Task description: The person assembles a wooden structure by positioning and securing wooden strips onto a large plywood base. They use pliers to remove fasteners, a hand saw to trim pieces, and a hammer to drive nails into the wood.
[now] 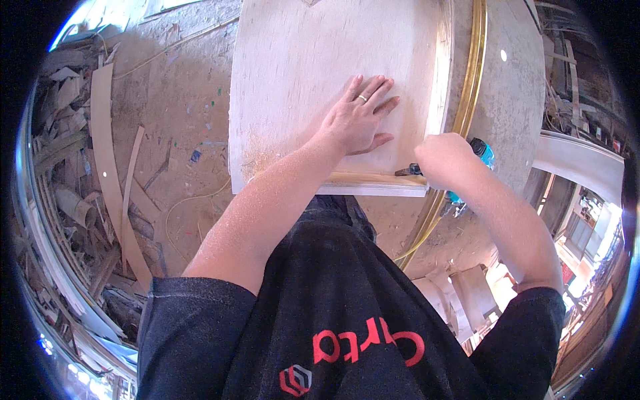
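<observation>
The pale board (320, 73) lay flat across the counter (513, 93), its near edge hanging just in front of the person's dark shirt (320, 313). The left hand (358, 120) rested on the board, palm down and fingers spread apart, pressing on its right half near the front edge. The right hand (443, 159) was closed in a fist around a small tool with a teal body (481, 152), whose dark tip (407, 171) touched the thin wooden strip (373, 179) along the board's front edge at the right corner. A second strip (440, 73) ran up the board's right side, and yellow-gold trim lengths (472, 73) lay just beside it on the counter.

The likely trouble was a slip: the tool tip sat close to the left hand's thumb, and a skid along the strip could carry it into the fingers. The board also overhung the counter, so uneven pressure might tip or shift it. Sawdust (267, 157) on the surface could make the palm slide.

No bin, box or other container could be made out. Offcuts and scrap (80, 193) lay loose on the floor (177, 113) at the left.
</observation>
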Demonstrator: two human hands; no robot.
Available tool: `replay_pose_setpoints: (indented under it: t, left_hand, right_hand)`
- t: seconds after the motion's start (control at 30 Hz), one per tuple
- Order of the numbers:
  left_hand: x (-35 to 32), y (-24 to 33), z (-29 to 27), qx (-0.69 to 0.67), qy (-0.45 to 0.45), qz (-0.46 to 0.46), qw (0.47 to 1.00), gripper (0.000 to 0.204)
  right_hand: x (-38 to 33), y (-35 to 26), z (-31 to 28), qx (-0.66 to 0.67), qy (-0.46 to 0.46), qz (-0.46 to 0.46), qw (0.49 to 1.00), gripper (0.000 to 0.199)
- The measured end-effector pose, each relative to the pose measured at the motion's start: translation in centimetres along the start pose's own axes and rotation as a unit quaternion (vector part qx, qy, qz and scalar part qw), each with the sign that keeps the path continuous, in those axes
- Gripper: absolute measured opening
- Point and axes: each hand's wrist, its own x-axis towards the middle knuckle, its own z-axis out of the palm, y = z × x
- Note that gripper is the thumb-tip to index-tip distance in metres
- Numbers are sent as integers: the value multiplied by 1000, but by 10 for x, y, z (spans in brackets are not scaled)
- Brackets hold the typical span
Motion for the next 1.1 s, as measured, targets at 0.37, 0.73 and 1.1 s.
replay_pose_setpoints:
  t: [0.37, 0.73, 1.1]
  left_hand:
    - [-2, 2, -2, 1, -10, -5, 1000, 77]
    - [1, 7, -3, 12, -8, -16, 1000, 76]
    - [9, -4, -35, 9, -108, 9, 994, 69]
  right_hand:
    - [-15, 10, 45, 11, 79, 68, 995, 12]
    - [1, 19, 54, -68, 239, 10, 969, 14]
    - [-22, 5, 67, 21, 174, 61, 983, 12]
